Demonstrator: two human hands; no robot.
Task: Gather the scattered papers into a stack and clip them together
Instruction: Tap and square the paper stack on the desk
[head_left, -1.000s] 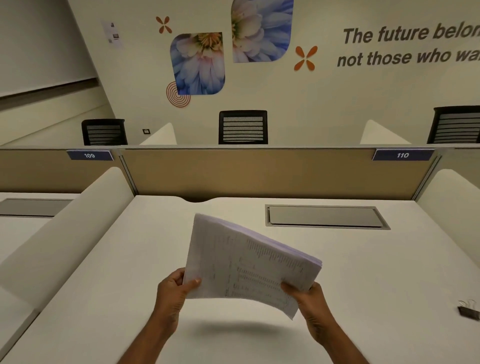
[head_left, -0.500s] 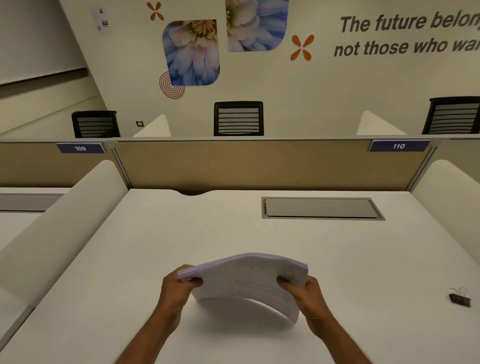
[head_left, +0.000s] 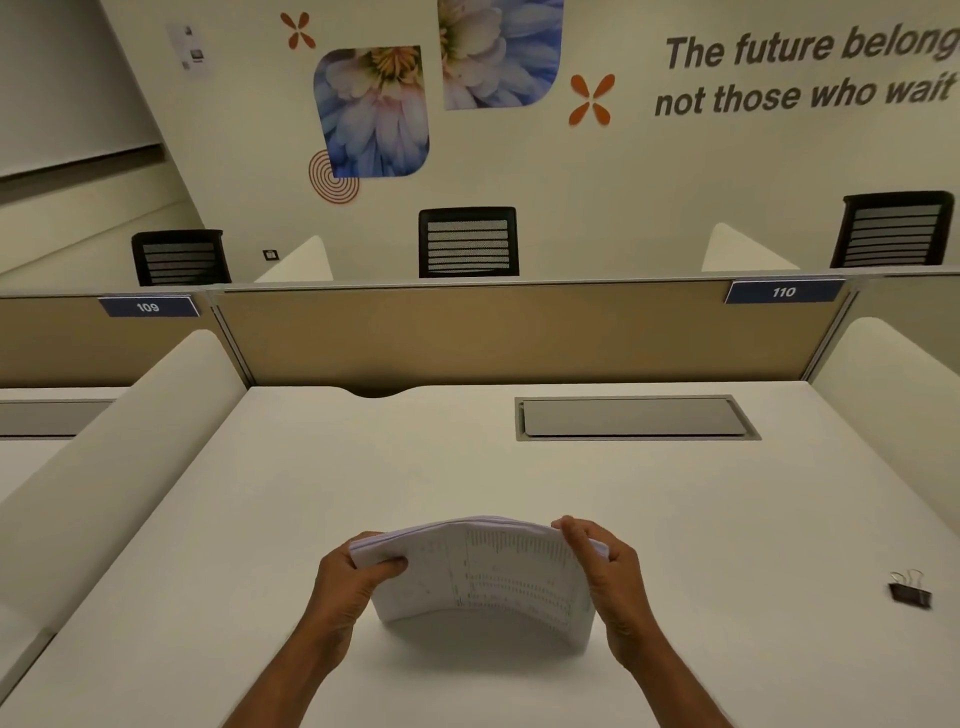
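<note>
Pinching the papers (head_left: 483, 577) at both side edges, left hand (head_left: 345, 582) and right hand (head_left: 610, 587) stand them on the desk (head_left: 363, 483) between the fingers; light, floppy, probably best held near those edges.

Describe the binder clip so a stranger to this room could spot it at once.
Start at the white desk below the blue 110 tag. Go to its near right side, beyond the right hand holding the paper stack. There lies the binder clip: small, with two silver wire loops, the only black thing on the white top.
</note>
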